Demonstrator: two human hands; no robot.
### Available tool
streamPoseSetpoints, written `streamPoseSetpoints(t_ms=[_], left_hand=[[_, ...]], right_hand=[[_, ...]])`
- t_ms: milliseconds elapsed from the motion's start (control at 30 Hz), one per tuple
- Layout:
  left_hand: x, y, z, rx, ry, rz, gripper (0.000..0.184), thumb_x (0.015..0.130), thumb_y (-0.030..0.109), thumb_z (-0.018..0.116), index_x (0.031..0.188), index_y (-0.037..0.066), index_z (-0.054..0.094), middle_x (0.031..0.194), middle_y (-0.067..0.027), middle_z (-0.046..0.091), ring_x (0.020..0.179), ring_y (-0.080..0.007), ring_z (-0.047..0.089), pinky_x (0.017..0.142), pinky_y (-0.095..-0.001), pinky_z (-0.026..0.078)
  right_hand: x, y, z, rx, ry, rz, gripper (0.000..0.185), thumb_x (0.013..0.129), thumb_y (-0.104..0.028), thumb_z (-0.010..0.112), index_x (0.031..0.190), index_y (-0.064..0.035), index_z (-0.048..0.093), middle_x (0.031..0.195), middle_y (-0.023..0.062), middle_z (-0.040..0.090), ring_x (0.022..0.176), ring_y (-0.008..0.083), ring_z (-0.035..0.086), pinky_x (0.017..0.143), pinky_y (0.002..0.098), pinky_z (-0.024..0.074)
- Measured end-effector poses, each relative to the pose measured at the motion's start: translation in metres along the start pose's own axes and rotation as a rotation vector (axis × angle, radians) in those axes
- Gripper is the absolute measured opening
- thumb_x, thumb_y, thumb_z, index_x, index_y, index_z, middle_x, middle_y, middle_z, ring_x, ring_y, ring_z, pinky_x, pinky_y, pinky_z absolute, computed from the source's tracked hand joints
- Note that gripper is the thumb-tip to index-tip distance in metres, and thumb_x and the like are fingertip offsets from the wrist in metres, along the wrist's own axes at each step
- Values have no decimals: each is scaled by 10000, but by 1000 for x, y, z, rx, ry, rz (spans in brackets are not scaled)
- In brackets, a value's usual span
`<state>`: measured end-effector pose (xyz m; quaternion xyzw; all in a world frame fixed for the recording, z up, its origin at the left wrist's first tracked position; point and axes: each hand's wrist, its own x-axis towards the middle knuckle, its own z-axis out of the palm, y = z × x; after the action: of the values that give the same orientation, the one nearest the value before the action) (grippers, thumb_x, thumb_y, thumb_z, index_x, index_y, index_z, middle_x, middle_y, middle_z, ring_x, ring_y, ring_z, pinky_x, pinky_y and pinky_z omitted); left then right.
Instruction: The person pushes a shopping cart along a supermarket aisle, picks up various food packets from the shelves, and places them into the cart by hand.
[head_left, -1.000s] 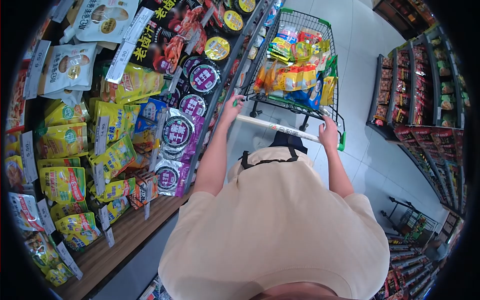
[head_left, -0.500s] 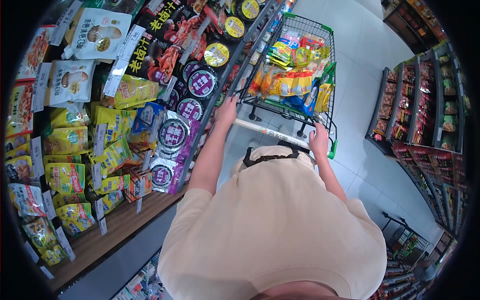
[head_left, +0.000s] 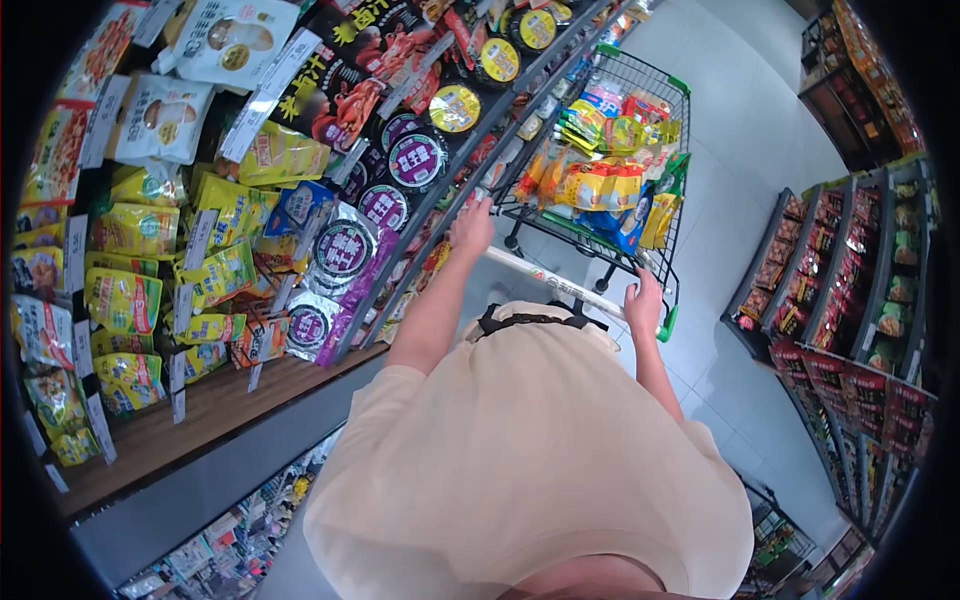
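The shopping cart of black metal wire with green plastic corners (head_left: 686, 110) stands in front of the person, in the upper middle of the view, and its long white handle bar with printed signs (head_left: 548, 277) lies across, nearest to the body. The left hand (head_left: 471, 226) is at the left end of this handle, with its fingers bent and closed around it. The right hand (head_left: 645, 302) lies near the other end, just beside the green end piece (head_left: 668, 323); its fingers are curved over the bar, but their underside is hidden, so I cannot tell if they are clamped. In the basket, shiny bags are heaped: a yellow-and-white one (head_left: 600, 186) in the middle, a dark blue one (head_left: 630, 226) close to the handle side, and a green one (head_left: 673, 174) leaning at the right edge. The left side of the cart is near the dark front edge of a long shelf, so the room there is narrow. This shelf carries round black tubs with purple labels (head_left: 416, 160), yellow flat pouches (head_left: 124, 300) and white pouches with a brown picture (head_left: 236, 44); under them runs a wood-brown board (head_left: 225, 412). On the right it is wider: a broad strip of pale grey tiled floor (head_left: 735, 150) separates the cart from the dark shelves with red packets (head_left: 835, 262). Below the handle is the person's beige shirt (head_left: 540, 430), with a black strap (head_left: 530, 318) at its lower edge.
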<state>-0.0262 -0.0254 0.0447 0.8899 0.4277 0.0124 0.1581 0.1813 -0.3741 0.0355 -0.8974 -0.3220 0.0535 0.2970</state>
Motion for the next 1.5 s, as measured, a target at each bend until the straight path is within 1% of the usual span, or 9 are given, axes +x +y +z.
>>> streamPoseSetpoints(t_ms=[167, 267, 467, 967, 1067, 1133, 1233, 1333, 1500], left_hand=[[-4, -6, 4, -88, -54, -20, 203, 896, 144, 566, 1094, 162, 607, 1139, -113, 620, 1029, -367, 649, 855, -522, 531], [-12, -13, 6, -206, 37, 32, 197, 898, 132, 562, 1074, 178, 637, 1127, -114, 623, 1027, -361, 649, 855, -509, 530], [-31, -12, 12, -212, 90, -79, 385, 916, 64, 496, 1196, 251, 682, 1167, -103, 633, 1031, -350, 646, 869, -471, 530], [-25, -25, 24, -346, -12, -54, 399, 890, 31, 527, 1189, 238, 693, 1184, -89, 654, 1085, -327, 639, 883, -452, 520], [-30, -19, 16, -380, 54, -57, 352, 912, 58, 526, 1156, 225, 717, 1130, -130, 689, 1028, -342, 658, 873, -448, 526], [-31, -15, 11, -335, -26, -108, 471, 872, 11, 523, 1246, 254, 673, 1183, -95, 645, 1096, -323, 634, 898, -448, 523], [-29, -19, 19, -323, -22, -95, 495, 874, 8, 514, 1273, 261, 661, 1189, -96, 638, 1096, -331, 632, 907, -455, 522], [-33, -20, 20, -357, 38, -69, 411, 912, 62, 516, 1226, 264, 687, 1126, -126, 669, 1043, -345, 649, 877, -449, 524], [-39, -18, 12, -353, -45, -92, 411, 922, 78, 512, 1254, 268, 662, 1227, -104, 627, 1060, -350, 642, 889, -449, 523]], right_hand=[[-1, 3, 0, -10, -5, -5, 362, 834, -41, 593, 1195, -33, 616, 1197, 171, 643, 1151, 351, 584, 1039, 444, 416], [-2, 12, 4, 4, -20, 19, 365, 839, -47, 595, 1203, -43, 617, 1211, 169, 643, 1165, 353, 581, 1044, 438, 414], [-10, 21, 7, -2, -35, 14, 375, 824, -21, 592, 1198, -37, 622, 1192, 178, 647, 1152, 363, 577, 1041, 442, 412], [-16, 21, 9, -7, 23, 34, 350, 826, -8, 598, 1172, -38, 638, 1185, 166, 652, 1136, 355, 582, 1019, 439, 431], [-17, 20, 10, 9, 47, 22, 350, 811, 6, 591, 1155, -25, 645, 1154, 175, 658, 1106, 358, 590, 1012, 443, 428], [-16, 24, 10, 6, 40, 16, 350, 812, 5, 591, 1157, -26, 644, 1157, 177, 657, 1107, 358, 589, 1014, 443, 427], [-16, 21, 7, 22, 23, 27, 352, 817, 2, 591, 1165, -18, 639, 1164, 180, 656, 1118, 361, 584, 1024, 447, 423], [-16, 24, 6, -7, 6, -3, 348, 836, -7, 599, 1181, -38, 629, 1191, 160, 652, 1143, 352, 584, 1018, 433, 430], [-16, 18, 2, 1, 0, -1, 367, 812, 13, 588, 1176, -18, 629, 1170, 177, 654, 1134, 367, 577, 1019, 449, 426]])
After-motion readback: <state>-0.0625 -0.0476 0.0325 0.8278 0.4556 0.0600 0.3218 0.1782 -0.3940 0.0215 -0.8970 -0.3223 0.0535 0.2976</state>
